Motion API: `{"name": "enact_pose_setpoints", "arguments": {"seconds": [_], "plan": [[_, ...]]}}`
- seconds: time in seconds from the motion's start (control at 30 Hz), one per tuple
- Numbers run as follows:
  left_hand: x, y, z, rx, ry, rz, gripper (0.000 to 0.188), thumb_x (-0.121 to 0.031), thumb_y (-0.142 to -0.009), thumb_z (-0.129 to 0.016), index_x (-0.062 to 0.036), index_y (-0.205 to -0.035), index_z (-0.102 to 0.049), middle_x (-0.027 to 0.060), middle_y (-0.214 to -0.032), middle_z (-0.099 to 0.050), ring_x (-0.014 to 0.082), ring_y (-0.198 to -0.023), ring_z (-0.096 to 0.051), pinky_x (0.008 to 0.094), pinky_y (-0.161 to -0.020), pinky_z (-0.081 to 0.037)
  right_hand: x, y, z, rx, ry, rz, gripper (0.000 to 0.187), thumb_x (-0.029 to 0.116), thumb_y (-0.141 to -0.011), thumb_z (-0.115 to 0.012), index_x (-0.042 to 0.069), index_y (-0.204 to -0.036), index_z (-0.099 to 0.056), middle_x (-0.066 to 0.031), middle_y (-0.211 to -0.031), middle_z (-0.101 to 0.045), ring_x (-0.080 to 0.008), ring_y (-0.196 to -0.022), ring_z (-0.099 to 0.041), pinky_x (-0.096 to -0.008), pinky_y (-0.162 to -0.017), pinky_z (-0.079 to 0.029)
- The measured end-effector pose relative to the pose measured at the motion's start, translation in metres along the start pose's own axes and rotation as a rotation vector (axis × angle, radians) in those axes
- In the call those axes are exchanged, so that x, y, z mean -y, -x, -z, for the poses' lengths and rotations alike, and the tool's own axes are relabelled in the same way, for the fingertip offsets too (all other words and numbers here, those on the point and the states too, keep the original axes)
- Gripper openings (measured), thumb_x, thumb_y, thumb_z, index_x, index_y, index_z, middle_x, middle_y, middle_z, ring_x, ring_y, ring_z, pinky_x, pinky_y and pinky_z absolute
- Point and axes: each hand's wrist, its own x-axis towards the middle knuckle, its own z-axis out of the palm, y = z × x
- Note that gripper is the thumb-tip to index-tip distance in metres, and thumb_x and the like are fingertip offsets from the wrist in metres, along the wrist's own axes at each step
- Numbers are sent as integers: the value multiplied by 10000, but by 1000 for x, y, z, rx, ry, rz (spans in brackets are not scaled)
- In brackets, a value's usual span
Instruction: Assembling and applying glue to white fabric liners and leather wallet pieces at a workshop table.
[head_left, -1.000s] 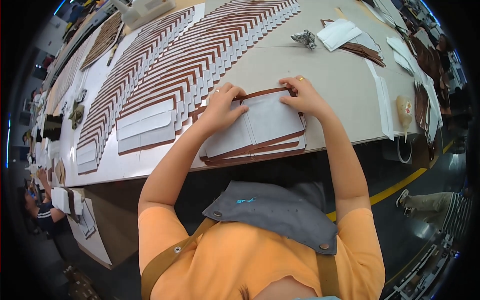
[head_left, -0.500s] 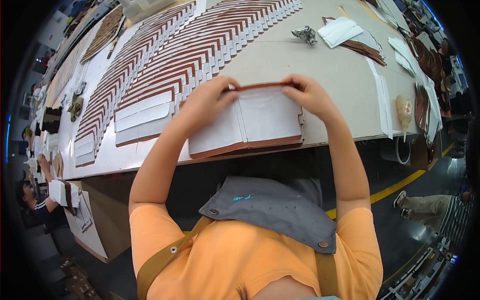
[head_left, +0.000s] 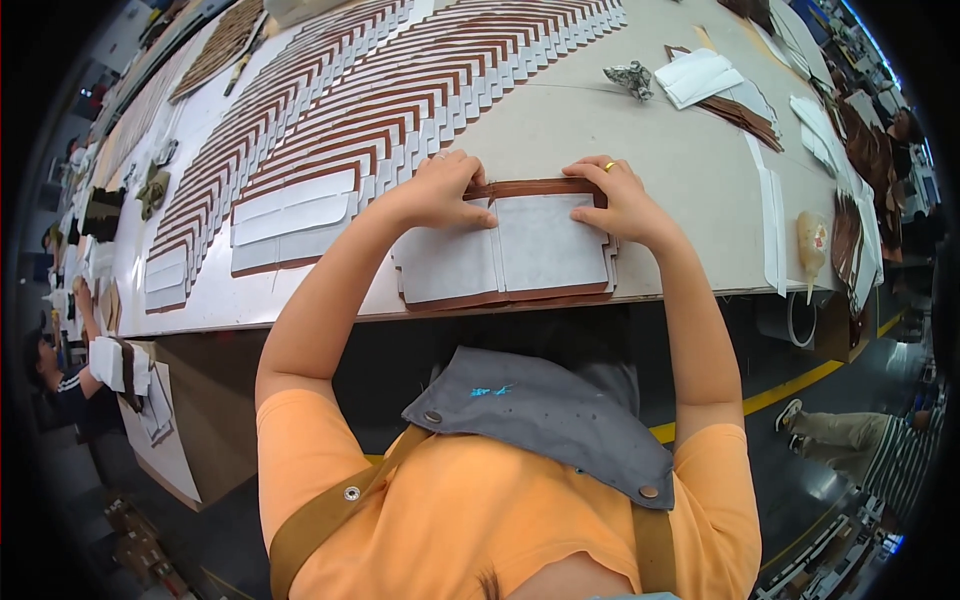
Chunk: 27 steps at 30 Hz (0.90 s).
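Observation:
A brown leather panel with white backing point(head_left: 553, 245) lies near the table's front edge, on top of similar panels whose edges show beneath it. It has brown borders along its far and near sides and a seam down the middle. My left hand point(head_left: 447, 192) grips its far edge near the seam, thumb flat on the white backing. At the far right corner, my right hand point(head_left: 622, 203) pinches the same edge, thumb on the white and fingers beyond the brown border. The fingertips of both hands are partly hidden.
Overlapping rows of similar brown-and-white panels point(head_left: 296, 214) cover the table's left and back. Crumpled foil point(head_left: 630, 80), white pieces point(head_left: 698, 77) and a glue bottle point(head_left: 811, 245) lie to the right. A co-worker point(head_left: 70, 375) sits at far left; another person point(head_left: 860, 443) stands right.
The panel has settled flatter and squarer over those beneath, and its far brown border shows more. My left hand has shifted slightly right, its thumb now resting on the white backing.

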Motion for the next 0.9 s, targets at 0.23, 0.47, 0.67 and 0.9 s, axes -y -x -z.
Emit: {"name": "enact_pose_setpoints", "arguments": {"seconds": [0.23,0.47,0.67,0.9], "plan": [[-3,6,-2,-64,312,59,389,-246,-665,-704,-19,-907,-500,147,-910,-523,255,-892,-497,304,-760,-403,-7,-2,-6,8,-39,58,464,131,-688,-623,96,-1136,-505,-74,-1211,-449,-246,-1114,-374,-330,-943,-312],[0,13,-15,-133,133,-62,357,-173,-744,-629,-12,-1026,-480,150,-1000,-478,264,-947,-489,327,-838,-393,-8,-3,-5,-32,-89,22,423,176,-702,-621,98,-1105,-519,-86,-1132,-486,-247,-1048,-412,-340,-905,-329],[1,5,-10,-163,113,-87,373,-242,-736,-641,-14,-999,-506,167,-964,-517,279,-953,-499,330,-833,-406,-4,-12,1,92,-147,-78,391,162,-688,-637,85,-1056,-529,-114,-1023,-516,-259,-960,-468,-335,-842,-387],[5,3,-10,-111,101,-73,347,-233,-732,-640,-3,-954,-507,159,-915,-533,278,-925,-502,339,-813,-400,10,-1,-11,-111,-48,1,318,141,-687,-635,104,-988,-538,-97,-1005,-524,-255,-973,-468,-369,-855,-359]]}}
